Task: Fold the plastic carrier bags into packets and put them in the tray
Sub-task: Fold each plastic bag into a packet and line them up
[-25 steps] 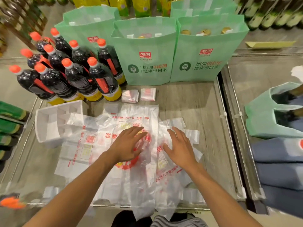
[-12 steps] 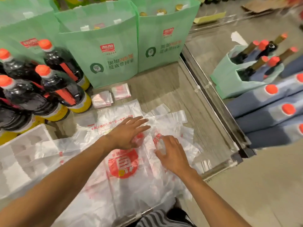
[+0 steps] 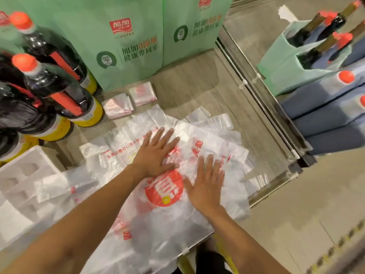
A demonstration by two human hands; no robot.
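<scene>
Both sets of fingers are straight and spread, gripping nothing. The left hand (image 3: 156, 155) presses palm-down on the upper part of a clear plastic carrier bag (image 3: 164, 194), and the right hand (image 3: 207, 186) lies flat just beside it, to the right of the bag's round red logo. This reads as smoothing the bag flat before the first fold.

That bag lies on top of a loose spread of other unfolded carrier bags (image 3: 217, 133) on the wood-grain shelf (image 3: 197, 89); how many there are I cannot tell. One more bag (image 3: 59, 186) drapes over the near side of the white foam tray (image 3: 39, 155) at the left.

Beyond the hands, two folded packets (image 3: 118, 107) lie side by side on the shelf, near the soy sauce bottles (image 3: 59, 76) and the green tote bags (image 3: 128, 46), well apart from the tray.

So I judge the task to be early: two bags are folded but not trayed, one is being flattened, and several are left.
</scene>
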